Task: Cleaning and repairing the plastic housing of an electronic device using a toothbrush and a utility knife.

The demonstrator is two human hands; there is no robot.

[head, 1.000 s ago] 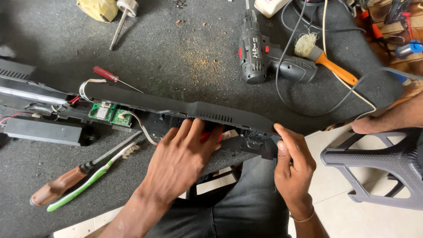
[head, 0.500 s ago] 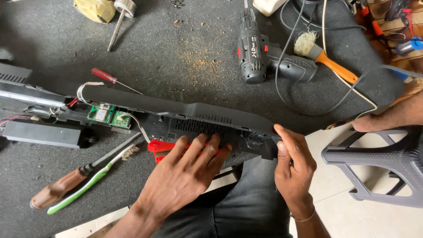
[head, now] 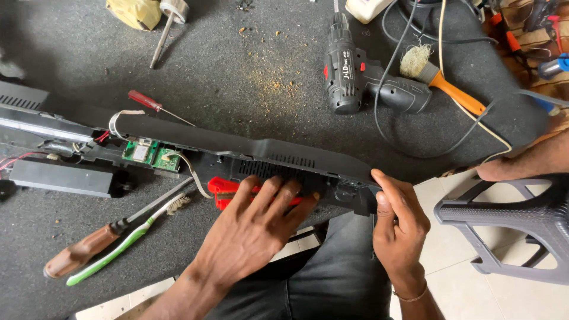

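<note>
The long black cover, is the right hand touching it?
Touching. The head view shows the right hand wrapped round the end of the long black cover, its thumb pressed on the end and no gap showing.

A label sits on the side of the black drill, which lies on the dark mat at top centre. It is a small patch of pale lettering on the black body, with a red mark beside it at the left and another at the right. A yellowish crumpled wrapper or bag lies at the top edge, left of centre. No signs or screens show.
</note>
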